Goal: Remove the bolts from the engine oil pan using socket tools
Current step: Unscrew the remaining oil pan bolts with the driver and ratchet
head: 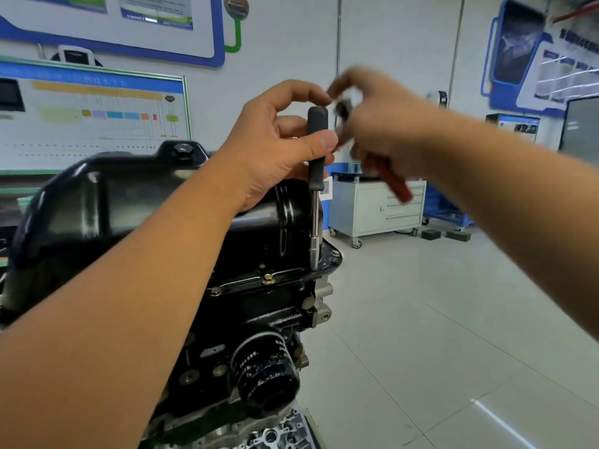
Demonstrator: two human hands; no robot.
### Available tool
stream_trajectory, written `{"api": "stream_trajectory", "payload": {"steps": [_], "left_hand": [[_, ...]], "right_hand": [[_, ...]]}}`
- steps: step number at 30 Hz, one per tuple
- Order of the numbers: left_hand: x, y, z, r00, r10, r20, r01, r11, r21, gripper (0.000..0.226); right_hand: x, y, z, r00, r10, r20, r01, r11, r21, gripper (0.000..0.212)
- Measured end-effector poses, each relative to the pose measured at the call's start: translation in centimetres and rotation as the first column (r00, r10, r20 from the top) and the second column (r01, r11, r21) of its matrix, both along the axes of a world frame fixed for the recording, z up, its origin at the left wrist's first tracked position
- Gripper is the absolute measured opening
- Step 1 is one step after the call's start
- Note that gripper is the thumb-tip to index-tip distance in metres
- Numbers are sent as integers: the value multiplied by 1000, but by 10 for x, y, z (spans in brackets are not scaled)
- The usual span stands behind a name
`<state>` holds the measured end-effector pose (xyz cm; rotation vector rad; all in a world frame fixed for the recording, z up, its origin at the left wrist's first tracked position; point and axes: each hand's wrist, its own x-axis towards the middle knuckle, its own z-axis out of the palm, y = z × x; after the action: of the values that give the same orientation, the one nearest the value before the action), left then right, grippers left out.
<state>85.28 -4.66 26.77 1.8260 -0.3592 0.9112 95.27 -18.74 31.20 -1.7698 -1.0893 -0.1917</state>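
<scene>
The black oil pan (pixel 136 202) sits on top of the upturned engine in the head view. A socket driver (pixel 316 176) with a black handle and steel shaft stands upright, its socket down on the pan flange at the right corner. My left hand (pixel 278 147) grips the black handle with thumb and fingers curled round it. My right hand (pixel 379 121) is blurred, close to the right of the handle's top, and holds a ratchet with a red handle (pixel 395 183) that slants down to the right. A brass-coloured bolt (pixel 268 279) sits in the front flange.
A black oil filter (pixel 265 371) sticks out of the engine block below the pan. A grey wheeled cabinet (pixel 376 209) stands behind on the tiled floor, with a blue cart (pixel 444 205) to its right. Wall posters hang behind.
</scene>
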Motion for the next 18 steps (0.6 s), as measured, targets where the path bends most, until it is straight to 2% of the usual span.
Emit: {"api": "stream_trajectory", "payload": {"steps": [3,5,7,10,12,15,16,18], "left_hand": [[4,-2,-2,990,123,76,-126,992,33,34],[5,-3,-3,981,156,117,-159,987,15,30],[6,-6,-3,979,157,132,-156,988,-16,29],[3,-8,-2,990,122,67,-120,992,-36,21],[0,-4,0,998,57,16,-56,994,-93,25],[-1,-2,-1,998,42,56,-35,992,-124,16],[0,-2,-2,994,72,82,-62,991,-121,14],[5,-4,-3,974,182,132,-165,978,-130,24]], "right_hand": [[1,3,-59,944,104,-313,-98,995,33,39],[3,-2,-88,915,168,-366,-146,985,87,27],[-1,-4,-111,928,212,-305,-187,976,111,9],[-13,2,-147,978,161,-135,-137,976,169,28],[-21,7,-167,995,84,-61,-64,958,278,36],[-23,11,-190,994,16,-112,38,889,457,39],[-23,13,-196,994,-21,-109,71,877,475,36],[-22,17,-207,992,-96,-85,125,875,467,27]]}}
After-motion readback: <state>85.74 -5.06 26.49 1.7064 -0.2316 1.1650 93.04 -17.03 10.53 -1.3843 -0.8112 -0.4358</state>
